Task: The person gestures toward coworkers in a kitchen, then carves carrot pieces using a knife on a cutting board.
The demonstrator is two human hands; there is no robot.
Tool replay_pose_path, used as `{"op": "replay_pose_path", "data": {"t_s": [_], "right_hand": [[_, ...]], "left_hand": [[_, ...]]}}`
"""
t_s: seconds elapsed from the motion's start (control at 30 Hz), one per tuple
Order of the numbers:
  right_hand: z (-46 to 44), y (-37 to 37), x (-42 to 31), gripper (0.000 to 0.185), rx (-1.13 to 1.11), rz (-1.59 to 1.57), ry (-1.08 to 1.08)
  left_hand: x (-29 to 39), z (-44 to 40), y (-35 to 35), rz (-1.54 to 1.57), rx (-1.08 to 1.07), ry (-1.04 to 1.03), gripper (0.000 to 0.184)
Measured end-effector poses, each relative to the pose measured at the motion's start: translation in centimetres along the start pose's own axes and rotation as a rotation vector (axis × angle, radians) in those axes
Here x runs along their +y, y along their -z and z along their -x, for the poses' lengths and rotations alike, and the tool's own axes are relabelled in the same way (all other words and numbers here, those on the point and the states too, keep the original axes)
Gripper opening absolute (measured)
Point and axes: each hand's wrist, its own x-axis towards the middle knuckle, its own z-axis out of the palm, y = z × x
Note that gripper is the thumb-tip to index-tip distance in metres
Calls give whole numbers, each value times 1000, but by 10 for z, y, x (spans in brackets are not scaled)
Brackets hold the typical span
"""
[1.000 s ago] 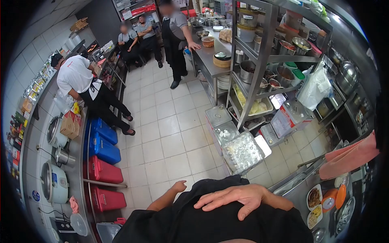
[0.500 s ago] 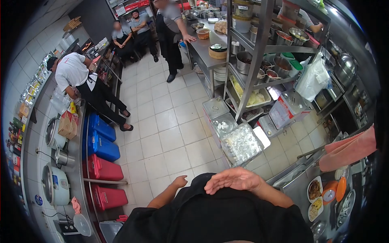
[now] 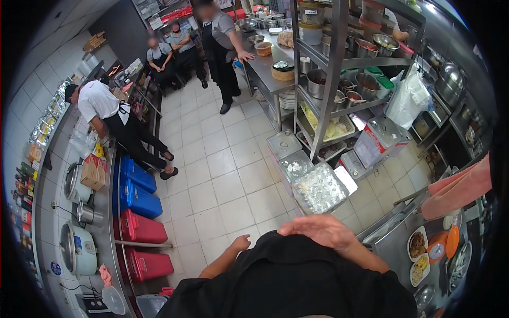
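Observation:
My right hand (image 3: 322,231) is held in front of my chest over the black top (image 3: 297,275). Its fingers lie straight and flat, close together, with nothing in them. Lower on the left, my left hand (image 3: 241,243) hangs in the air above the tiled floor (image 3: 217,175), its fingers curled in and no object showing. Neither hand touches anything besides perhaps my top. Just beyond the right hand stands a container covered in clear plastic (image 3: 319,186).
To the left, a counter carries a rice cooker (image 3: 78,249) above red bins (image 3: 150,265) and blue bins (image 3: 140,199). One person (image 3: 106,103) bends over it; others are at the back. A steel rack (image 3: 339,69) is on the right, food plates (image 3: 418,244) nearer me.
The whole view has shifted slightly as my head turned. My right hand has tipped a little flatter to the camera. The person at the left counter has bent lower.

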Motion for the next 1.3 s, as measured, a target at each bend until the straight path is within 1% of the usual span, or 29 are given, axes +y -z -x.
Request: {"op": "replay_pose_path", "data": {"t_s": [0.03, 0.1, 0.13, 0.17, 0.23, 0.3, 0.33, 0.43, 0.47, 0.53, 0.63, 0.73, 0.83, 0.97, 1.07, 1.17, 1.3], "right_hand": [[1, -10, -8, 97, -21, 48, 25], [-10, -23, -23, 105, -412, 226, 98], [-14, -26, -25, 110, -605, 312, 136], [-8, -27, -14, 115, -708, 287, 107], [-7, -30, -24, 111, -643, 329, 49], [-14, -22, -32, 112, -556, 376, 143], [-13, -23, -19, 115, -496, 247, 225], [-25, -37, -19, 114, -768, 354, 72], [-22, -38, -20, 112, -713, 312, 57], [-22, -41, -25, 111, -723, 348, 44], [-18, -42, -26, 108, -740, 383, 34], [-15, -42, -21, 106, -749, 391, 41], [-13, -41, -22, 103, -737, 389, 43], [-13, -42, -22, 98, -741, 391, 49], [-16, -40, -25, 95, -743, 389, 46], [-19, -40, -24, 93, -742, 373, 50], [-24, -35, -20, 91, -736, 324, 47]], "left_hand": [[-2, 0, -1, -14, 19, -21, 61], [-6, 7, -5, -39, 54, -57, 62], [-10, 7, -6, -36, 34, -59, 62], [-18, 4, -11, -11, 30, -58, 63], [-30, 2, -19, 38, 18, -58, 63], [-20, 12, -16, -42, 53, -52, 63], [-13, 17, -15, -80, 74, -50, 63], [-30, -1, -22, -146, 71, -162, 64], [-25, 5, -19, -126, 62, -136, 64], [-6, 13, -11, -82, 47, -92, 64], [-3, 6, -10, -14, -7, -49, 63], [6, 11, -7, -67, 66, -109, 62], [8, 6, -5, -143, 55, -123, 63], [20, 12, 3, -133, -7, -94, 62], [6, 0, -1, -167, 80, -195, 62], [4, -1, 1, -97, 42, -136, 62], [-3, -4, -1, -82, 54, -146, 62]]}}
